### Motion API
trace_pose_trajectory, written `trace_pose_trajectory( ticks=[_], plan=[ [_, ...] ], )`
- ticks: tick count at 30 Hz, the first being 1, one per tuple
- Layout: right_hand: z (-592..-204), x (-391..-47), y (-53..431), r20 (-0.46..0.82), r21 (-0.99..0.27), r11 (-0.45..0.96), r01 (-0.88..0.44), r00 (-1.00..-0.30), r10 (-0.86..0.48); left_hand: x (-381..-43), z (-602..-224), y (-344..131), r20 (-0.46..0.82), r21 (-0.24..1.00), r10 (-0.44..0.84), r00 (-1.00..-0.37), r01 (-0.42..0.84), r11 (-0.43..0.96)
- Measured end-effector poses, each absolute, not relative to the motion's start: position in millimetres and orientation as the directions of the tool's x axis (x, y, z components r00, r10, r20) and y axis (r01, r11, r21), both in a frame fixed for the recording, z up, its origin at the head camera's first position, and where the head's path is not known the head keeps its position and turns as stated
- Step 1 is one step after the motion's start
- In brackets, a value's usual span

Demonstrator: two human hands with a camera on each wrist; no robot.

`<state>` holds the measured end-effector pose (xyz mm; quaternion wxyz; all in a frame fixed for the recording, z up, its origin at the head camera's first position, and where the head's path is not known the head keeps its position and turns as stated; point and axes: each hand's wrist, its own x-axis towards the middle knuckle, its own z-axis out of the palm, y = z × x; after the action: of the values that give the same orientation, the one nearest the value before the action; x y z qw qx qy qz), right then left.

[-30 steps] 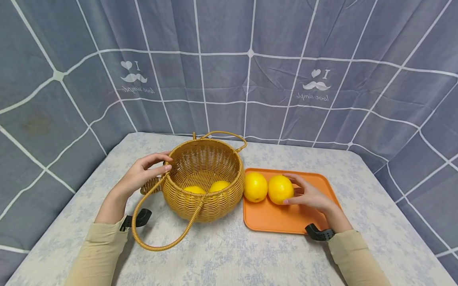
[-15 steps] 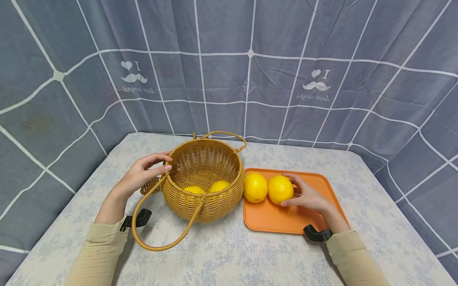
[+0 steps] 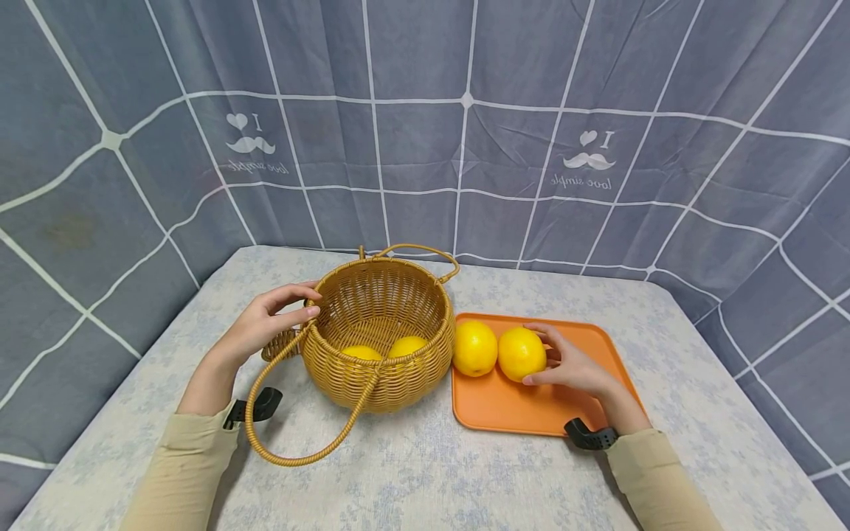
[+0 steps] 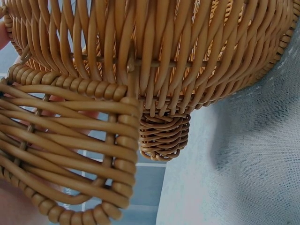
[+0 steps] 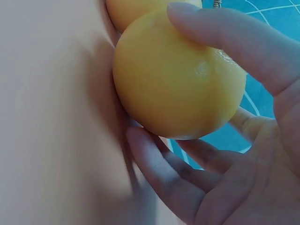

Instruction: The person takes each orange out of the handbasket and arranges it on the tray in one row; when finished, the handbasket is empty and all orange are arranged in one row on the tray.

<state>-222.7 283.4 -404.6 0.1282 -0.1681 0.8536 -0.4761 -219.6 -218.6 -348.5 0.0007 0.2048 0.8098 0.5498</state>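
Note:
A round wicker basket [image 3: 405, 380] stands left of centre, and two oranges lie in it, one at the left [image 3: 361, 352] and one at the right [image 3: 407, 346]. My left hand [image 3: 255, 324] holds the basket's left rim between thumb and fingers. In the left wrist view the basket's woven side [image 4: 159, 51] hides most of that hand. On the orange tray [image 3: 505, 409] sit two more oranges, side by side. My right hand [image 3: 574, 364] grips the right-hand orange [image 3: 521, 355] from its right side. The other orange [image 3: 474, 348] lies between it and the basket.
One basket handle [image 3: 299, 461] hangs forward over the table; the other [image 3: 425, 248] leans toward the back. A small wicker piece [image 3: 279, 345] sticks out from the basket's left side. Grey checked curtain [image 3: 425, 147] surrounds the patterned tablecloth [image 3: 425, 472].
Almost nothing differs. My right hand's thumb has shifted slightly left along the orange; the left hand, basket and other oranges look unchanged.

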Motion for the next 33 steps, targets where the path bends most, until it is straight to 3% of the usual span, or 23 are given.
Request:
trace_pose_trajectory(
  ticks=[12,25,33],
  plan=[
    [-394,-220,285,-0.080,-0.791,0.581,-0.193,-0.908,-0.411,-220,-348,-219,0.225,0.892,0.334,-0.916,0.331,0.308],
    [-392,-219,290,-0.075,-0.802,0.566,-0.193,-0.907,-0.415,-220,-348,-218,0.222,0.894,0.329,-0.918,0.327,0.306],
    [-371,-218,304,-0.034,-0.820,0.527,-0.221,-0.901,-0.432,-218,-348,-218,0.215,0.894,0.321,-0.922,0.318,0.315]
  ],
)
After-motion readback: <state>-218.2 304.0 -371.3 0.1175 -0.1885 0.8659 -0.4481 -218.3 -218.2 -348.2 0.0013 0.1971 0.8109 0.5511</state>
